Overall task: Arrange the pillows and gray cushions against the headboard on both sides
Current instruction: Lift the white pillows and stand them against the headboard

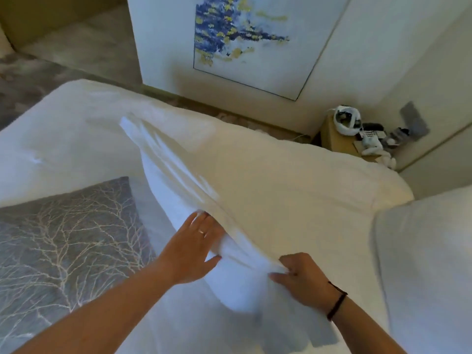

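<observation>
Seen from above, a person's two bare arms reach forward over a bed with white bedding. A large white pillow fills the middle of the view, lifted at an angle across the bed. The left hand, wearing a ring, lies flat with straight fingers pressed against the pillow's lower side. The right hand, with a dark band on its wrist, pinches the pillow's near edge, bunching the fabric between thumb and fingers. A gray cushion with a pale branch pattern lies on the bed to the left, just beside the pillow. Another white pillow sits at the right edge. Beyond the bed, a small nightstand holds a telephone, and a blue and yellow painting hangs on the wall.
</observation>
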Demonstrator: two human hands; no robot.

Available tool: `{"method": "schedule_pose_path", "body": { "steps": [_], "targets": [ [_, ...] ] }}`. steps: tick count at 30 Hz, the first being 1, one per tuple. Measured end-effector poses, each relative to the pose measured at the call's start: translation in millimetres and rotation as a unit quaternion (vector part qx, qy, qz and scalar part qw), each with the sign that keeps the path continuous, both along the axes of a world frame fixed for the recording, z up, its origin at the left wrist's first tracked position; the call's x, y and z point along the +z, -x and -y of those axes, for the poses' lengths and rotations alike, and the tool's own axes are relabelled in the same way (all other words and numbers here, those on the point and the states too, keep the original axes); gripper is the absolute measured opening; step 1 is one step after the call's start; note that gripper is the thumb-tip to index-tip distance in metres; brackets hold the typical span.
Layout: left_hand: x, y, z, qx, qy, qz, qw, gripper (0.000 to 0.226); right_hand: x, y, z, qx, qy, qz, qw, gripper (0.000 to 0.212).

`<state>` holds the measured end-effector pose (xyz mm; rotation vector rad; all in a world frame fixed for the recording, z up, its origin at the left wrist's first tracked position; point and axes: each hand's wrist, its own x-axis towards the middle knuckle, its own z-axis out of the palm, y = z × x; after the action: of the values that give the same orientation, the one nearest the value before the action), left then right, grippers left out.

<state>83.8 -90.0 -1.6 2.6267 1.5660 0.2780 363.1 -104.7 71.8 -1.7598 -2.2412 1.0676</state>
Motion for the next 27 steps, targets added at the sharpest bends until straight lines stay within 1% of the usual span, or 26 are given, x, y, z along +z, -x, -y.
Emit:
{"method": "schedule_pose_path", "body": {
  "steps": [2,4,7,9,10,11,12,13,14,15,16,17,18,19,21,23,24,25,27],
  "targets": [
    [16.3,-38.0,12.7,-0.093,-0.005,0.014,0.996,0.069,11.3,-48.6,36.4,-0.005,0.021,-0.012,1.0,0.059],
    [24.3,-76.4,20.3,-0.161,0.037,0.0,0.986,0.076,12.4,-92.2,72.1,-0.012,0.062,-0.013,0.998,0.057],
    [25.2,-130.7,22.8,-0.233,0.122,-0.086,0.961,0.093,2.8,-138.8,116.5,-0.037,0.138,0.006,0.99,0.047],
    [23.8,-160.2,22.1,-0.243,0.152,-0.134,0.948,0.099,-7.3,-157.0,134.4,-0.067,0.161,0.008,0.985,0.043],
    [24.5,-173.7,22.0,-0.236,0.16,-0.147,0.947,0.102,-10.6,-163.4,140.3,-0.093,0.149,0.002,0.985,0.035],
    [23.7,-179.5,20.6,-0.219,0.169,-0.15,0.949,0.106,-13.0,-163.3,141.6,-0.13,0.135,0.01,0.982,0.019],
    [23.9,-185.7,18.3,-0.206,0.177,-0.153,0.95,0.109,-14.0,-165.8,142.4,-0.17,0.121,0.007,0.978,0.009],
    [24.5,-190.2,15.3,-0.199,0.185,-0.16,0.949,0.112,-12.8,-166.8,141.5,-0.215,0.103,0.022,0.971,0.032],
    [24.8,-192.8,11.9,-0.196,0.192,-0.167,0.947,0.114,-9.8,-167.0,140.5,-0.236,0.074,0.054,0.967,0.049],
    [25.5,-194.0,8.6,-0.195,0.199,-0.172,0.945,0.115,-5.3,-166.5,138.1,-0.246,0.022,0.117,0.962,0.058],
    [25.7,-194.7,5.6,-0.195,0.204,-0.174,0.943,0.115,-2.0,-164.4,135.9,-0.246,-0.041,0.178,0.952,0.061],
    [25.4,-195.2,3.2,-0.195,0.205,-0.177,0.943,0.115,3.1,-159.0,133.9,-0.25,-0.098,0.205,0.941,0.059],
    [24.5,-195.4,1.6,-0.198,0.203,-0.183,0.941,0.116,5.1,-152.2,132.3,-0.254,-0.144,0.201,0.935,0.054],
    [22.4,-194.9,0.6,-0.202,0.199,-0.191,0.94,0.117,8.4,-140.9,131.6,-0.243,-0.163,0.175,0.94,0.047],
    [16.4,-191.6,0.3,-0.21,0.192,-0.201,0.937,0.121,5.5,-112.5,132.4,-0.191,-0.154,0.121,0.962,0.04],
    [11.2,-186.4,0.6,-0.211,0.189,-0.203,0.937,0.126,-10.2,-83.5,133.4,-0.128,-0.1,0.125,0.979,0.048],
    [9.4,-183.1,0.4,-0.211,0.192,-0.207,0.936,0.128,-20.3,-72.9,133.2,-0.119,-0.067,0.14,0.981,0.056],
    [8.1,-179.4,-0.4,-0.213,0.193,-0.214,0.934,0.13,-30.1,-66.2,132.9,-0.131,-0.03,0.155,0.979,0.065],
    [5.4,-171.2,-3.2,-0.228,0.183,-0.229,0.929,0.129,-44.6,-64.1,133.9,-0.186,0.039,0.177,0.966,0.079]
  ]
}}
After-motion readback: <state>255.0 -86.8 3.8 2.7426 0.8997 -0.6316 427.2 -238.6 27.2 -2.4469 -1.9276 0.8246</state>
